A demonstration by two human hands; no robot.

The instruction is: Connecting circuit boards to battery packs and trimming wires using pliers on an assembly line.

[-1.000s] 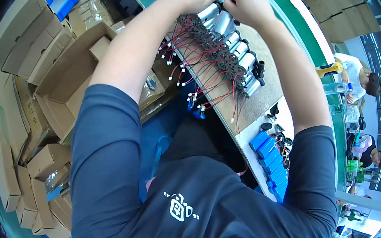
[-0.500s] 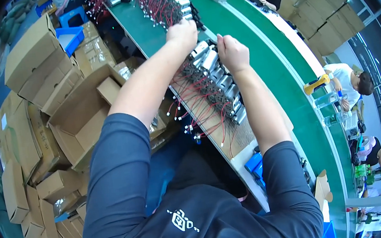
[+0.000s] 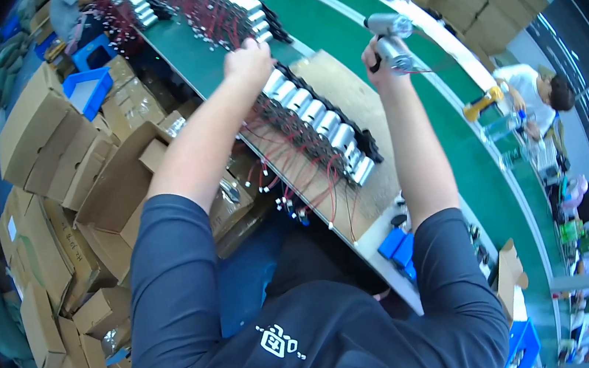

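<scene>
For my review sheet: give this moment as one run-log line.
left hand: resting on top end of motor row | right hand: raised, gripping silver motor | wooden board on green belt

Glossy metal on the cylinders (image 3: 315, 118) at frame centre, rough bare wood on the board (image 3: 350, 95) beneath, matt brown cardboard in boxes (image 3: 50, 134) at left.

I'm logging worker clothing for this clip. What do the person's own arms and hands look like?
Both forearms are bare, and the left hand and right hand wear no gloves. Short dark blue sleeves end above the elbows.
</scene>
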